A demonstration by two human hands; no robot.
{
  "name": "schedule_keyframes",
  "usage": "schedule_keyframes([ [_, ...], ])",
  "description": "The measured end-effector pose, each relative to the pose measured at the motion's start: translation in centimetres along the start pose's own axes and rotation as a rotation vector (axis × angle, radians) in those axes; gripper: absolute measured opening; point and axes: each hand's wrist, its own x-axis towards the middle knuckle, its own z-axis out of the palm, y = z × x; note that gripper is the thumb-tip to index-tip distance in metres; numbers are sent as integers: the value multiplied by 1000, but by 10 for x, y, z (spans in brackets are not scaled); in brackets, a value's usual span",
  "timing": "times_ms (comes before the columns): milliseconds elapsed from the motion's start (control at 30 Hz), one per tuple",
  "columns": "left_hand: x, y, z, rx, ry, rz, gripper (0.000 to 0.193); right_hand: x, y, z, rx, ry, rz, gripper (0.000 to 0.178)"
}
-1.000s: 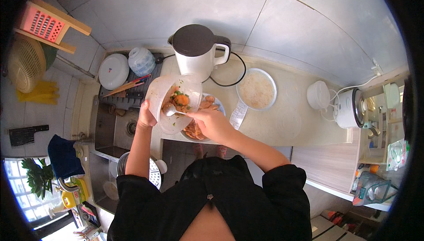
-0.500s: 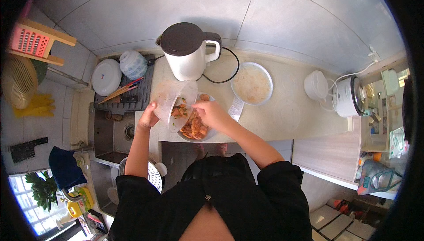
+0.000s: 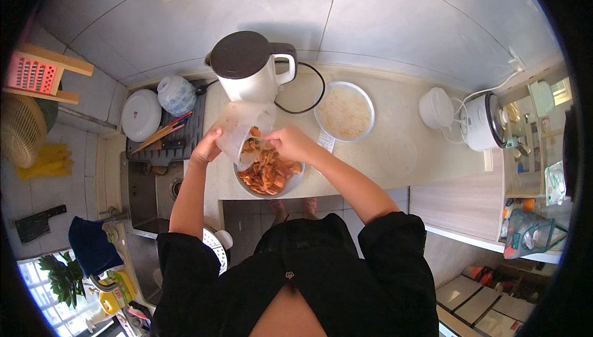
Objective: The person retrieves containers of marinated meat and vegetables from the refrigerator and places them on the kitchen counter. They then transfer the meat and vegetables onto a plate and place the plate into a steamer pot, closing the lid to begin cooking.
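My left hand (image 3: 207, 147) grips a translucent plastic tub (image 3: 230, 128) tilted on its side, its mouth facing right and down. Under the mouth sits a round metal plate (image 3: 296, 181) piled with reddish-brown sauced food pieces (image 3: 267, 175). Some pieces and green bits still show inside the tub's mouth. My right hand (image 3: 289, 143) is at the tub's opening, fingers closed; what they hold, if anything, is hard to make out.
A white kettle with a dark lid (image 3: 246, 68) stands just behind the tub. Right of it lies a round pan of pale food (image 3: 344, 111). A drying mat with a white plate (image 3: 141, 114) and chopsticks (image 3: 162, 133) adjoins the sink (image 3: 143, 198). A rice cooker (image 3: 480, 121) stands far right.
The tub has tipped further over the plate, and more food now lies spread on it. My right hand has stayed by the tub's mouth. The whole view has shifted slightly.
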Motion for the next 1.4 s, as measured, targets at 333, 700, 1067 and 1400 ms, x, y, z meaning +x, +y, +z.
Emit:
schedule_keyframes([
  [333,6,-12,-6,-2,-70,12,76,-59,18,10,105,36,112,26],
  [700,-11,6,-11,-134,-65,82,67,-82,35,5,125,87,116,24],
  [1067,-33,22,32,-295,-92,55,77,-75,-10,-24,220,212,70,23],
  [1400,-28,17,35,-256,-79,64,79,-52,-29,-5,30,202,-153,25],
])
